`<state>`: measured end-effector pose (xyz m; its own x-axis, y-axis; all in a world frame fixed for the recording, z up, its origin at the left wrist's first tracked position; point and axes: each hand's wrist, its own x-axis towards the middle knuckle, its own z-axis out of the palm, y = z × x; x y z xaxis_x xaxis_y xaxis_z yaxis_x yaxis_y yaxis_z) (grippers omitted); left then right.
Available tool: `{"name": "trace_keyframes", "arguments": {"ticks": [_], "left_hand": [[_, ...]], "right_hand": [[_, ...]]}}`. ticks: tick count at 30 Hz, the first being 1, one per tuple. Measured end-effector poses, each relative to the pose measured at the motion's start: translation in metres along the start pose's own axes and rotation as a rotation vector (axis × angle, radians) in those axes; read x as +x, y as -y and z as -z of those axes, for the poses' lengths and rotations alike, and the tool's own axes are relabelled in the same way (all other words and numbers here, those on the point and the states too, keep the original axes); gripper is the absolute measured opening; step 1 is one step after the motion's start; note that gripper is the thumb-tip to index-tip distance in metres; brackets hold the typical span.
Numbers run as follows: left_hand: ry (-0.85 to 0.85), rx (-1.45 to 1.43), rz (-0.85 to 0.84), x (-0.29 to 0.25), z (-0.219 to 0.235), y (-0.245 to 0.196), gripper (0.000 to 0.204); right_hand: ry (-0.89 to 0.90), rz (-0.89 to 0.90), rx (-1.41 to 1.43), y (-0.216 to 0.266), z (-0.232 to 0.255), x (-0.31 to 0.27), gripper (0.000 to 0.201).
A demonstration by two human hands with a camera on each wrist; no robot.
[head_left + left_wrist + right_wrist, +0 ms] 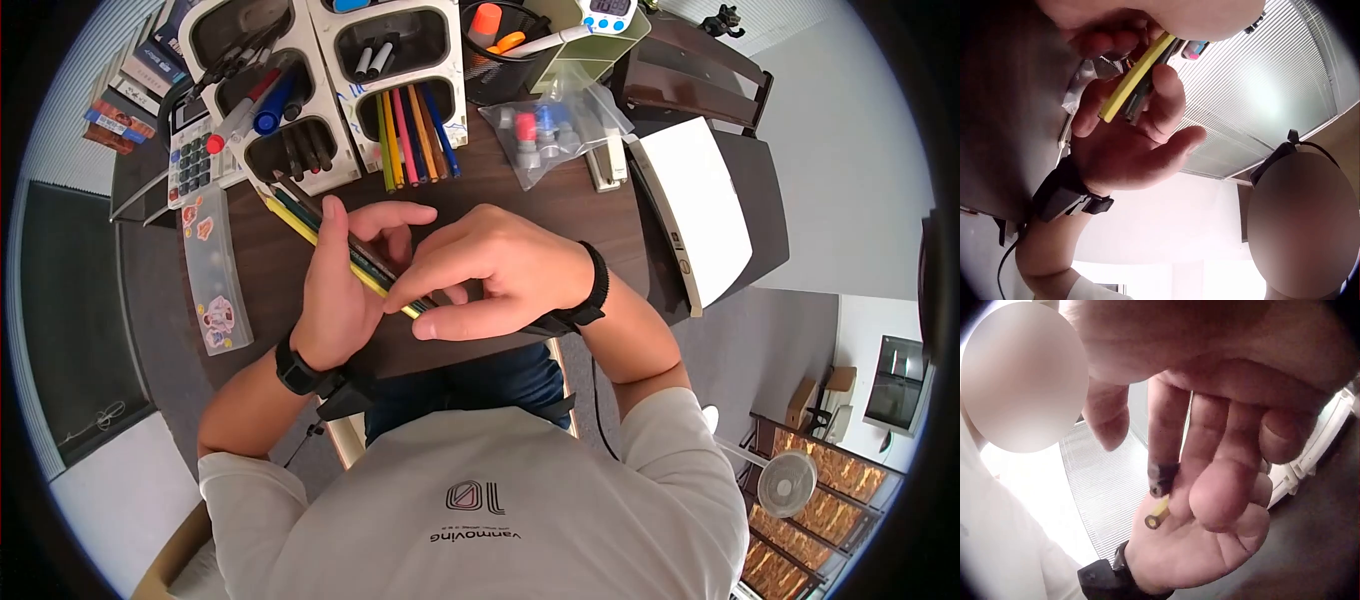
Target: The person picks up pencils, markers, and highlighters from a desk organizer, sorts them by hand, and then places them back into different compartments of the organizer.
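My left hand (337,285) holds a small bundle of pencils, its thumb raised along one side. A yellow pencil (368,281) and dark pencils (373,262) slant across the palm, their far ends towards the organizer. Over the near ends lies my right hand (495,262), its fingertips right at the pencils. The left wrist view has the blunt end of the yellow pencil (1136,77) beside dark ones among the right fingers (1169,100), with the right thumb apart from them. In the right wrist view, the yellow end (1154,521) shows against the left palm.
A white organizer (345,150) with pens and coloured pencils (412,135) stands at the back of the desk. Behind the right hand lie a clear bag of small bottles (545,130) and a white box (695,210). A stickered plastic case (212,265) lies left, below a calculator (195,160).
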<state>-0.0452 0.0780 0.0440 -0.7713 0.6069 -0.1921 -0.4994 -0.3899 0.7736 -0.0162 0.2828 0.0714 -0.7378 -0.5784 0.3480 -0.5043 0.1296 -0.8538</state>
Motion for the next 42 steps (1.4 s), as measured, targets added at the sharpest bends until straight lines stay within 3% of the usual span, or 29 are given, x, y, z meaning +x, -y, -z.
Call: {"name": "trace_keyframes", "arguments": {"ticks": [2,4,5,6,10,11,12,14,19,26,31,34,38,42], "left_hand": [[0.008,0.096,-0.004,0.001,0.002,0.002,0.088],[0.01,0.067,-0.003,0.002,-0.001,0.006,0.088],[0.012,0.038,-0.003,0.002,-0.002,0.007,0.088],[0.012,0.038,-0.003,0.002,-0.001,0.006,0.088],[0.087,0.081,-0.063,0.004,0.005,0.004,0.083],[0.083,0.095,-0.083,0.005,0.006,0.005,0.08],[0.084,0.095,-0.083,0.005,0.007,0.006,0.08],[0.071,0.075,-0.08,0.006,0.008,0.006,0.078],[0.067,0.067,-0.068,0.004,0.004,0.004,0.077],[0.068,0.061,-0.063,0.004,0.004,0.003,0.077],[0.047,-0.023,-0.065,0.004,0.007,0.005,0.082],[0.032,0.021,-0.085,0.004,0.01,0.004,0.083],[0.02,0.063,-0.042,0.001,0.008,0.0,0.085],[-0.001,0.065,-0.04,0.0,0.0,0.003,0.087]], "right_hand": [[-0.017,0.057,0.006,-0.002,0.001,0.0,0.02],[-0.209,0.197,0.018,-0.001,0.005,-0.001,0.027],[-0.278,0.194,0.048,0.002,0.008,-0.003,0.015],[-0.307,0.242,-0.018,0.005,0.017,-0.005,0.018],[-0.721,0.318,-0.038,-0.004,0.019,-0.012,0.026],[-0.795,0.198,-0.055,0.001,0.017,-0.015,0.021],[-0.794,0.198,-0.056,0.0,0.016,-0.013,0.021],[-0.864,0.048,-0.301,-0.004,0.013,-0.004,0.015],[-0.73,-0.179,-0.363,-0.011,0.007,0.008,0.025],[-0.729,-0.201,-0.362,-0.012,0.007,0.008,0.025],[-0.437,0.251,-0.34,0.0,0.014,0.003,0.011],[-0.208,0.2,-0.132,0.002,0.001,0.002,0.021],[-0.02,0.118,-0.155,0.006,-0.001,0.002,0.023],[-0.093,0.186,-0.118,0.004,0.0,0.0,0.021]]}}
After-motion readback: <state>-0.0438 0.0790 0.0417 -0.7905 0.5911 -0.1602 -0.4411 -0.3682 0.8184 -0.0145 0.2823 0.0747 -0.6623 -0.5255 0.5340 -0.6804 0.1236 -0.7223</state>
